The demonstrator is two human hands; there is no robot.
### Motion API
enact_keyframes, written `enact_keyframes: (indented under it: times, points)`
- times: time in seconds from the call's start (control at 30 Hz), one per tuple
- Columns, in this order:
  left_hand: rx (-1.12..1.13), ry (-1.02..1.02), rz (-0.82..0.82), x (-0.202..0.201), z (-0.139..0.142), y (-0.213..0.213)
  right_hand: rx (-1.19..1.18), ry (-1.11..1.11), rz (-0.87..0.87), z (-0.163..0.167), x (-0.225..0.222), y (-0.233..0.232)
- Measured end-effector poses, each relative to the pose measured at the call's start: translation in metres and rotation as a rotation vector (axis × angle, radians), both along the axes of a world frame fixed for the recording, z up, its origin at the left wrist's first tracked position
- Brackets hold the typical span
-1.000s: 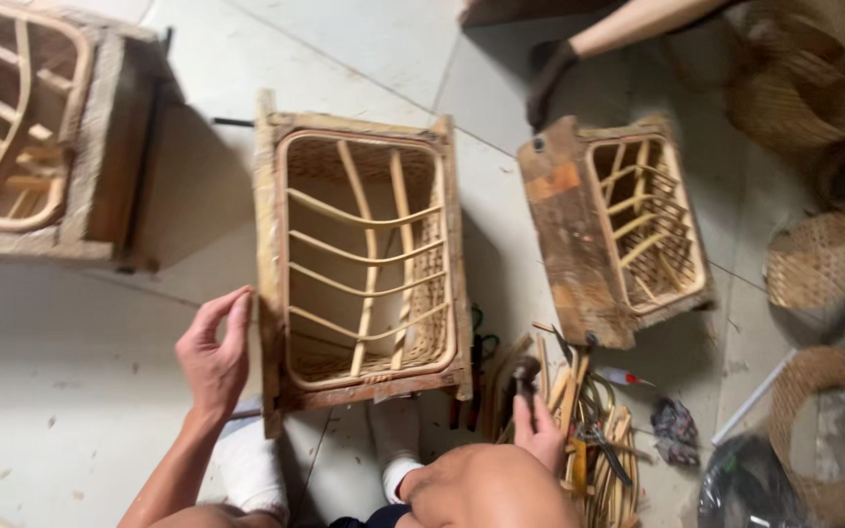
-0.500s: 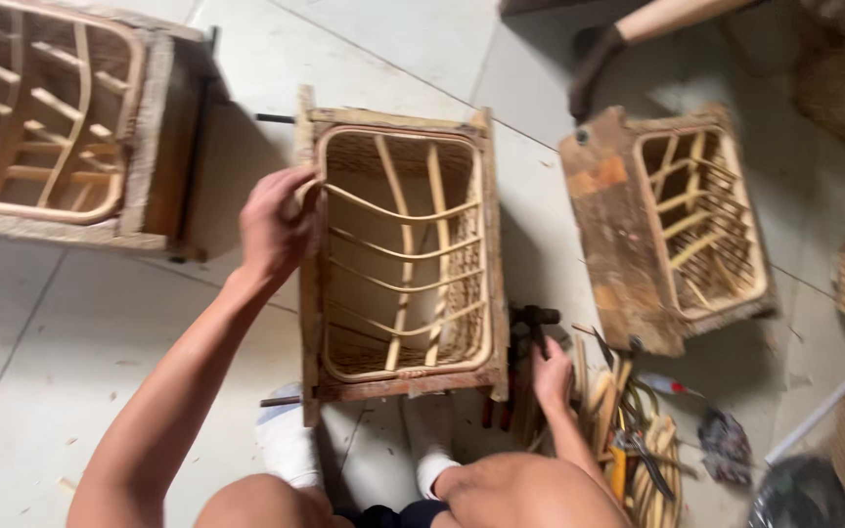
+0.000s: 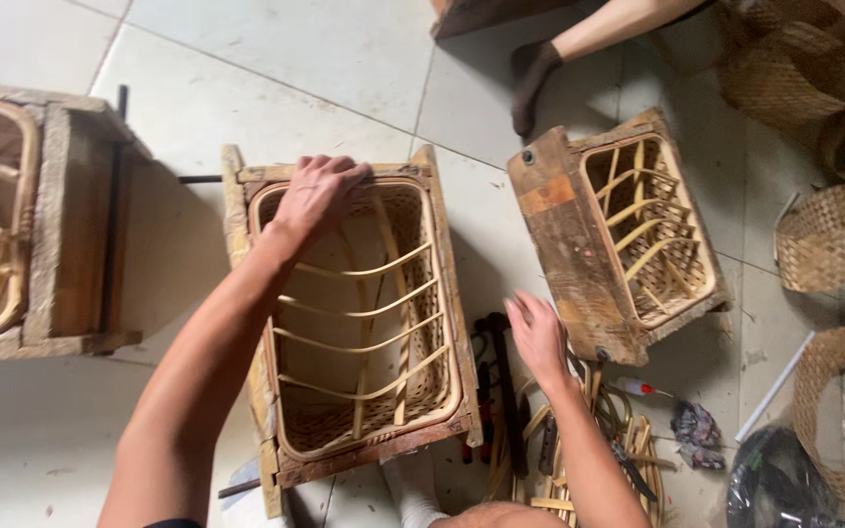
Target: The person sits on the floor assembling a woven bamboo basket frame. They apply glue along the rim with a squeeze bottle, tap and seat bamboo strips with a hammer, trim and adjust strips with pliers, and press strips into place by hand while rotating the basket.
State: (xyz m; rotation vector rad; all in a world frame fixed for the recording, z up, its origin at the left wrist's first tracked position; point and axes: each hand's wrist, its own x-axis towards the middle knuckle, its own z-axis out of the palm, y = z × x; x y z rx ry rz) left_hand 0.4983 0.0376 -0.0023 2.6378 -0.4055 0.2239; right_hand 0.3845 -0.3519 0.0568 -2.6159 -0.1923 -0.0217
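Gripping the wooden basket mould (image 3: 349,323) by its far rim, left hand (image 3: 317,196) curled shut; looks stiff and heavy, so the solid frame edge beats the thin cane ribs. Right hand (image 3: 538,337) hovers open over the tools (image 3: 501,391).

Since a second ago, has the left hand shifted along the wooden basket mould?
Yes. The left hand moved from the wooden mould's near left edge to its far rim.

Left of middle frame: bare tile between the wooden basket mould (image 3: 354,323) and the second mould (image 3: 41,225) leaves an open lane.
Right of middle frame: narrow strip, crowded by dark hand tools (image 3: 501,391) and rattan strips (image 3: 599,450) under the right hand (image 3: 538,337).
Far side: open tile, bounded by another person's socked foot (image 3: 530,83).
Right edge: third mould (image 3: 618,235) and woven baskets (image 3: 833,235) block passage.
Inside middle frame: rattan ribs cross the opening below the left hand (image 3: 317,196).
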Motion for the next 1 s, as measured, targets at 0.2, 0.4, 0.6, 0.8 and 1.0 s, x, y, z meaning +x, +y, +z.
enact_keyframes:
  times: [0.2, 0.4, 0.6, 0.8, 1.0]
  points:
    - [0.089, -0.016, 0.019, -0.018, 0.021, -0.003, 0.260, 0.128, 0.382, 0.062, 0.064, 0.166]
    - [0.196, -0.049, -0.021, -0.030, 0.026, 0.004, 0.075, 0.634, 0.260, 0.074, 0.097, 0.242]
    - [0.217, -0.157, -0.132, -0.029, 0.032, -0.006, 0.360, 0.660, 0.109, 0.079, 0.095, 0.255]
    - [0.236, -0.060, -0.127, -0.038, 0.038, -0.010, 0.073, 0.316, 0.216, 0.087, 0.079, 0.249]
    - [0.223, -0.089, -0.128, -0.037, 0.039, -0.012, 0.067, 0.213, 0.247, 0.083, 0.076, 0.245]
